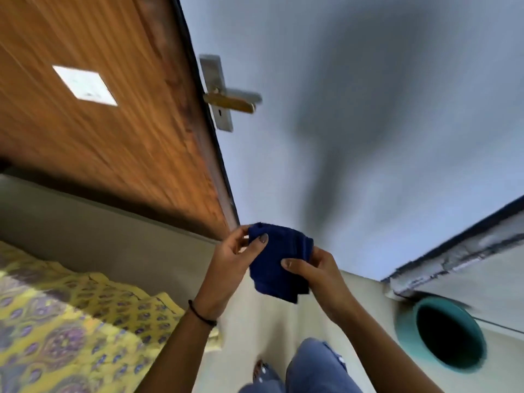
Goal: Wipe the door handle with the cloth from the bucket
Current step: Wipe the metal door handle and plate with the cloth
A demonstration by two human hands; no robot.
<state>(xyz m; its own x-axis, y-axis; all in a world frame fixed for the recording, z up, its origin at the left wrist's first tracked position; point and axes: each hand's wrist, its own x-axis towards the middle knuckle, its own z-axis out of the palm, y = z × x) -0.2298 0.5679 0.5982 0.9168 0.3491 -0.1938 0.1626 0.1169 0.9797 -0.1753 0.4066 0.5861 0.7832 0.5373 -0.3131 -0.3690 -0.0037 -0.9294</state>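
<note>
A folded dark blue cloth [279, 262] is held between both hands in the lower middle of the head view. My left hand [232, 259] pinches its upper left corner, thumb on top. My right hand [314, 270] grips its right side. The door handle [231, 102], a brass-coloured lever on a silver plate, sticks out from the edge of the wooden door [107, 114], well above the cloth and apart from both hands. The teal bucket [445, 334] stands on the floor at the lower right, its inside dark.
A bed with a yellow patterned cover [71, 316] fills the lower left. A grey wall [368, 109] carrying a shadow lies behind the handle. A white square [85, 85] is on the door. My jeans-clad legs [317, 370] are at the bottom.
</note>
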